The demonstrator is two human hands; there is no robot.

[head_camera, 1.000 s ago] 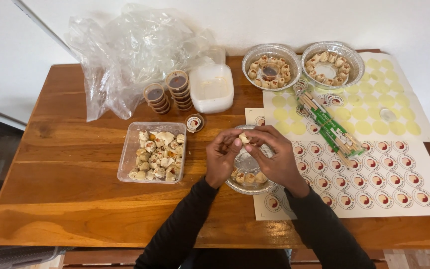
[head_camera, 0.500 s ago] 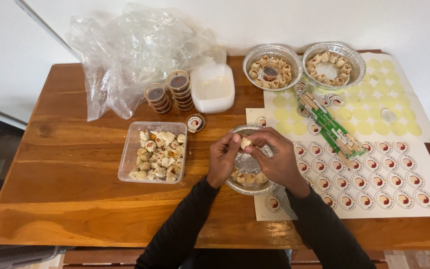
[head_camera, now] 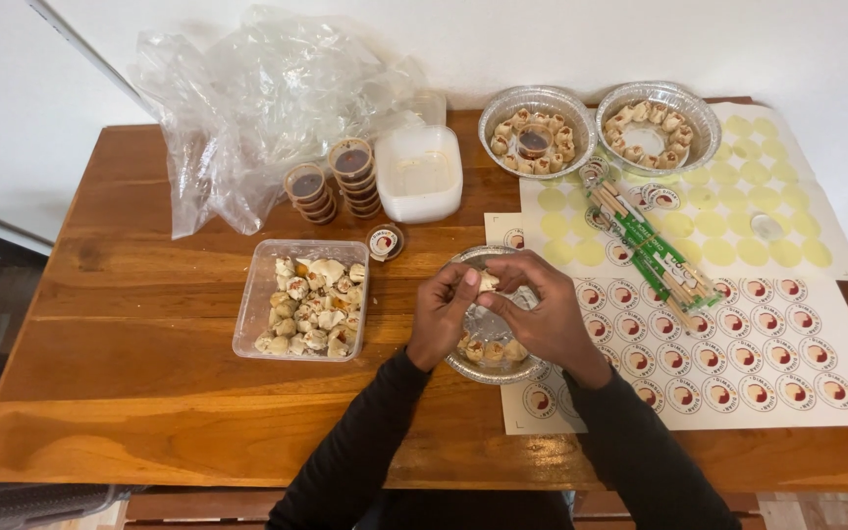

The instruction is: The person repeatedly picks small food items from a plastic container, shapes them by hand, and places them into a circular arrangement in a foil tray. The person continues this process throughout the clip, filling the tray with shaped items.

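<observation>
Both hands meet over a round foil tray point(head_camera: 466, 366) near the table's front edge. My left hand point(head_camera: 442, 312) and my right hand point(head_camera: 539, 311) pinch one small pale dumpling point(head_camera: 488, 282) between their fingertips, just above the tray. A few dumplings lie along the tray's near rim. To the left stands a clear plastic box point(head_camera: 257, 309) filled with several more dumplings.
At the back right sit two foil trays ringed with dumplings point(head_camera: 537, 128) point(head_camera: 658, 126). Stacked sauce cups point(head_camera: 350, 177), a white tub point(head_camera: 417, 173) and a crumpled plastic bag point(head_camera: 257, 98) stand behind. Sticker sheets point(head_camera: 738, 344) and wrapped chopsticks point(head_camera: 650, 250) lie to the right.
Both hands have sunk slightly toward the foil tray, still working the same dumpling between the fingertips. Nothing else on the table has moved.
</observation>
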